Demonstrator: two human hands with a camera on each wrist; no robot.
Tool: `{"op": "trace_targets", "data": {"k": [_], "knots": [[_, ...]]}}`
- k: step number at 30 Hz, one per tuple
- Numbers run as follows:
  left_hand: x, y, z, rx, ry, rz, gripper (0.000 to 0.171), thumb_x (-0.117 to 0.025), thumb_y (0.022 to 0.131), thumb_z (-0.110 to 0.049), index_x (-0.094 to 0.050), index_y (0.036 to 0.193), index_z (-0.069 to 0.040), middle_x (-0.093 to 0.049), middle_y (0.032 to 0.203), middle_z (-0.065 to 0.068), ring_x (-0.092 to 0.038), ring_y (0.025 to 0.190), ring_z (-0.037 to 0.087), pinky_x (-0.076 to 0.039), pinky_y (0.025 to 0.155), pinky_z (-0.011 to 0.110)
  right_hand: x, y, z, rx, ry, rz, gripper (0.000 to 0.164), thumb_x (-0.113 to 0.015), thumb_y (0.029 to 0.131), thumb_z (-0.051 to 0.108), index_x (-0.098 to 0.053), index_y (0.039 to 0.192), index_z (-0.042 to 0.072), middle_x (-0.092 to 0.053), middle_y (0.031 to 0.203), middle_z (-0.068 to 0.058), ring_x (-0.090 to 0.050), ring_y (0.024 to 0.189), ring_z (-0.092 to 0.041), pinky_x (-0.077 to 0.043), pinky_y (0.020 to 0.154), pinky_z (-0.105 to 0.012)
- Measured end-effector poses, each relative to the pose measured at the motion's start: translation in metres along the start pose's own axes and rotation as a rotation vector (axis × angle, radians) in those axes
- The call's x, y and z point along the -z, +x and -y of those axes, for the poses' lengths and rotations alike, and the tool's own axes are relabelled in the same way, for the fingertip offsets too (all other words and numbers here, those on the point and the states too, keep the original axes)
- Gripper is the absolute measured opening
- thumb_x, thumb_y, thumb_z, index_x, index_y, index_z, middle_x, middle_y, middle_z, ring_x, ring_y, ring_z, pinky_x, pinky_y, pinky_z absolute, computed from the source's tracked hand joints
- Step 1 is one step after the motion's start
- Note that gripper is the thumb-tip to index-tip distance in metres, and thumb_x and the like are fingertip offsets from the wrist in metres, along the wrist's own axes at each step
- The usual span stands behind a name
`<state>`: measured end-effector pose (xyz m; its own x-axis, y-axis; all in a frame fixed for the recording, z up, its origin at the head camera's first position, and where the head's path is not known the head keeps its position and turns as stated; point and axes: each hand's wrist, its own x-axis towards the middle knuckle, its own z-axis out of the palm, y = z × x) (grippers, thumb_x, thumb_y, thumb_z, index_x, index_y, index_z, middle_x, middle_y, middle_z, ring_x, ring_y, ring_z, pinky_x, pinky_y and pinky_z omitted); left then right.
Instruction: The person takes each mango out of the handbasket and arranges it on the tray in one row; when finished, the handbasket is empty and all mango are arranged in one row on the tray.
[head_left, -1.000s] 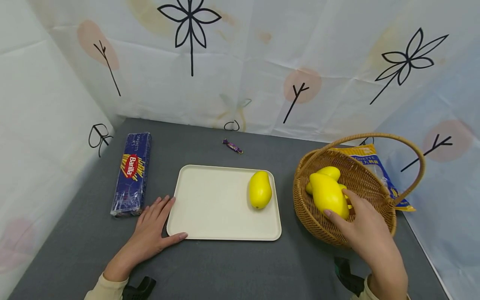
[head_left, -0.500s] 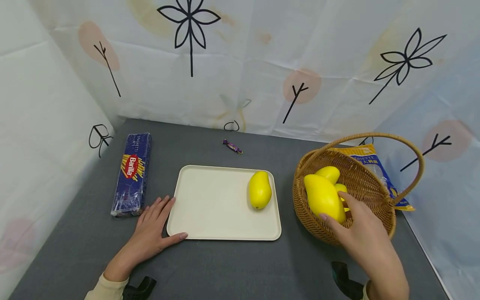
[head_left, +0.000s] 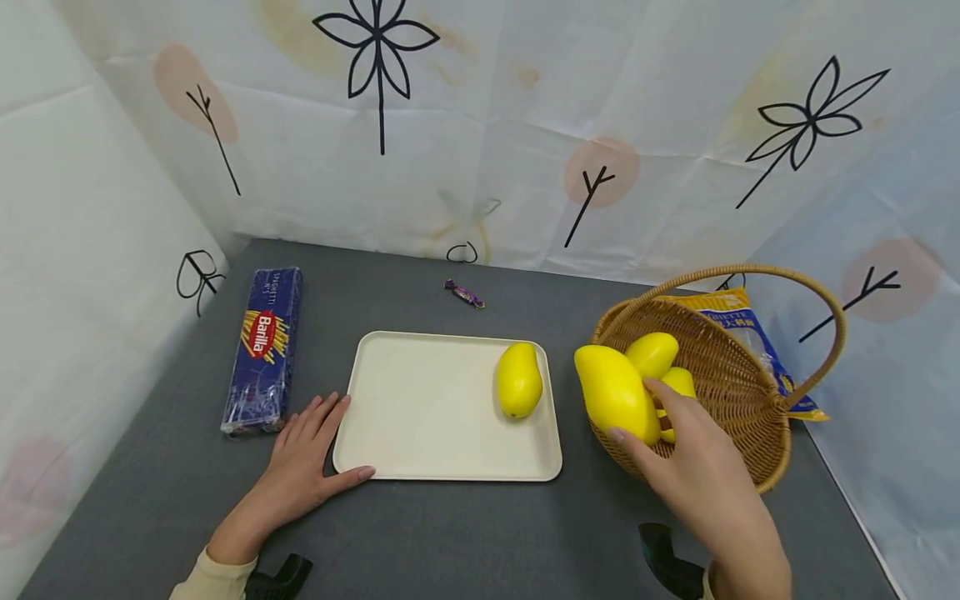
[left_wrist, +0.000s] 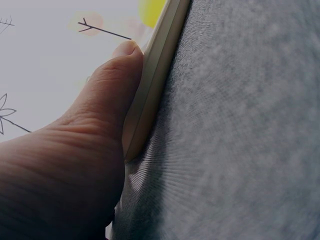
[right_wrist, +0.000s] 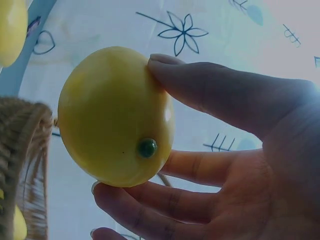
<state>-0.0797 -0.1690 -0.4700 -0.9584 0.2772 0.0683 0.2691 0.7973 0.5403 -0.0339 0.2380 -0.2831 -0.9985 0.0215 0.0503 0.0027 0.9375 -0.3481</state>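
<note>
A yellow mango (head_left: 615, 396) is in my right hand (head_left: 708, 479), held between thumb and fingers over the left rim of the wicker basket (head_left: 738, 408). The right wrist view shows the held mango (right_wrist: 112, 110) with a green stem spot and the basket wall (right_wrist: 22, 130) beside it. Inside the basket lie more yellow mangoes (head_left: 654, 355), partly hidden. Another mango (head_left: 519, 381) lies on the right side of a cream tray (head_left: 427, 408). My left hand (head_left: 300, 467) rests at the tray's lower left corner, fingers spread, thumb (left_wrist: 115, 85) along its edge.
A blue Barilla spaghetti pack (head_left: 262, 350) lies left of the tray. Behind the tray is a small purple wrapped candy (head_left: 464, 294). A blue and yellow bag (head_left: 750, 325) sits behind the basket, whose tall handle (head_left: 832, 333) arches over its right side. Patterned cloth walls surround the grey table.
My right hand has lifted the mango from inside the basket and moved it left to the rim, uncovering more of the mangoes below. The left hand and tray stay still.
</note>
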Motion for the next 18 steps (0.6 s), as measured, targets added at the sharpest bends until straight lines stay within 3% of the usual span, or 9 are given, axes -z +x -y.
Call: {"op": "trace_targets", "data": {"k": [18], "knots": [[-0.001,-0.002,0.003,0.000,-0.018,0.005,0.100,-0.069,0.078,-0.059,-0.022,0.154,-0.015,-0.026,0.154,0.020,-0.017,0.142,0.042,-0.012,0.109,0.064,-0.023,0.016,0.032,0.132,0.092,0.025,0.068,-0.074,0.085,0.029,-0.045,0.139,0.000,-0.056,0.127,-0.018,-0.056,0.107,-0.030,-0.048,0.087,-0.048]]}}
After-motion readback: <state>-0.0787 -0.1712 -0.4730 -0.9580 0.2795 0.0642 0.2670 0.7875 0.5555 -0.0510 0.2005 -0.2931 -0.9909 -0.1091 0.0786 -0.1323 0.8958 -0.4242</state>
